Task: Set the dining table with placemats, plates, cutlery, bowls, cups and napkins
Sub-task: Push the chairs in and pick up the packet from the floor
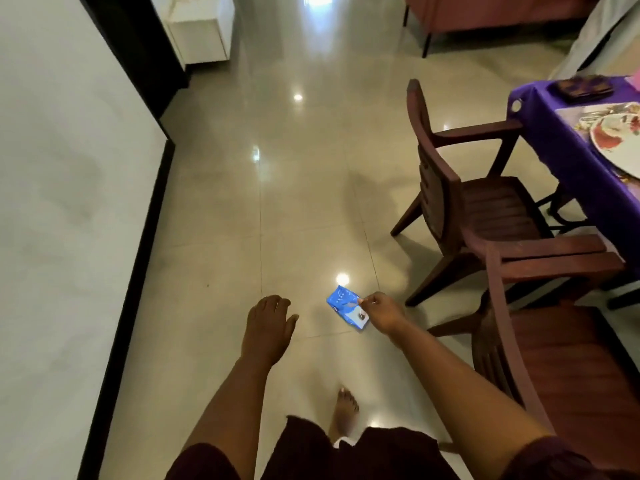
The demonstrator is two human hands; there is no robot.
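My right hand [382, 311] pinches a blue and white napkin packet [343, 306] out in front of me, above the tiled floor. My left hand [268, 327] hangs beside it with relaxed fingers and holds nothing. At the right edge stands the dining table under a purple cloth [568, 150]. On it lie a light placemat [575, 114], a floral plate [616, 136] and some cutlery [599, 112] near the plate's far side.
Two dark wooden armchairs [485, 206] [554, 358] stand between me and the table. A pale wall with a black skirting [138, 271] runs along the left. A white cabinet [201, 29] and a sofa [485, 12] stand far ahead. A dark flat object [585, 86] lies on the table's far corner.
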